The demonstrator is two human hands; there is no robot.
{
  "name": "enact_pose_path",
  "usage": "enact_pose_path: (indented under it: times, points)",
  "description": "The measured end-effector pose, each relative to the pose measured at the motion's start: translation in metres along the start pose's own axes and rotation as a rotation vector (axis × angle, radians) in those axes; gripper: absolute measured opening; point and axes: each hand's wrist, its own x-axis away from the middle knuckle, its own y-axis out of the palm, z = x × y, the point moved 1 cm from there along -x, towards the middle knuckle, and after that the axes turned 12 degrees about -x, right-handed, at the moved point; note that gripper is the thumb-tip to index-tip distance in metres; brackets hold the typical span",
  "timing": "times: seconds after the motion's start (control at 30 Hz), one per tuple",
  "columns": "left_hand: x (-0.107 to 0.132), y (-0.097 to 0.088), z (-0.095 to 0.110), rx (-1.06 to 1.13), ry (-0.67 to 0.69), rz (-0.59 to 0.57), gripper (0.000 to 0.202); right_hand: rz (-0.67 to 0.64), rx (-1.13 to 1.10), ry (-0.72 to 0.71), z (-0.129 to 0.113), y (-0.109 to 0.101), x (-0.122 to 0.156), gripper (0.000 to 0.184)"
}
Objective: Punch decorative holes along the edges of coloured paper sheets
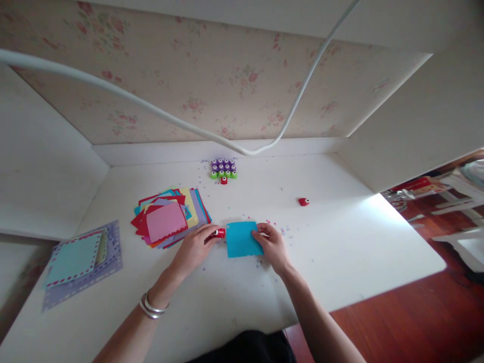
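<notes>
My left hand [197, 247] is closed on a small red craft punch [220, 233], held on its side with a white ring and dark dot at one end. The punch is right beside the left edge of a blue sheet of paper [240, 241]; whether it touches the edge I cannot tell. One small pale mark shows near the sheet's upper left corner. On the right, my right hand [273, 244] grips the sheet's right edge between thumb and fingers. Tiny paper bits lie scattered around the sheet.
A pile of coloured paper [166, 222] lies left of my hands, with hole-edged sheets [75, 259] further left. Purple and green punches [224, 167] stand in rows at the back, a red punch [224, 180] before them. Another red punch [303, 201] lies right. A white cable [181, 121] hangs across.
</notes>
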Motion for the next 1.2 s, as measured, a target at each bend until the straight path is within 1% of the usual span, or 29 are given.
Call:
enact_pose_path:
  times: [0.17,0.33,0.5,0.7,0.87,1.07,1.2]
  points:
    - [-0.001,0.002,0.001,-0.014,0.021,0.009,0.027,-0.013,0.021,-0.010,0.000,0.000,-0.001,0.029]
    - [-0.001,0.002,0.003,-0.035,0.031,0.019,0.028,-0.016,0.007,0.016,0.001,-0.001,-0.001,0.034]
    - [-0.001,0.002,0.004,-0.020,0.020,-0.003,0.028,-0.040,-0.014,0.024,0.001,-0.001,-0.001,0.030]
    - [-0.001,0.002,0.003,-0.005,0.011,-0.011,0.027,-0.043,-0.030,0.031,-0.001,-0.001,0.002,0.032]
    - [-0.002,0.000,0.005,-0.004,0.030,-0.007,0.027,-0.044,-0.017,0.021,-0.001,0.000,0.003,0.032]
    - [-0.003,-0.004,0.010,-0.047,0.073,0.000,0.028,-0.041,0.003,0.025,0.000,0.000,0.001,0.031]
    - [-0.002,-0.003,0.013,-0.118,0.096,-0.011,0.029,-0.041,0.044,0.026,-0.003,0.001,0.001,0.030]
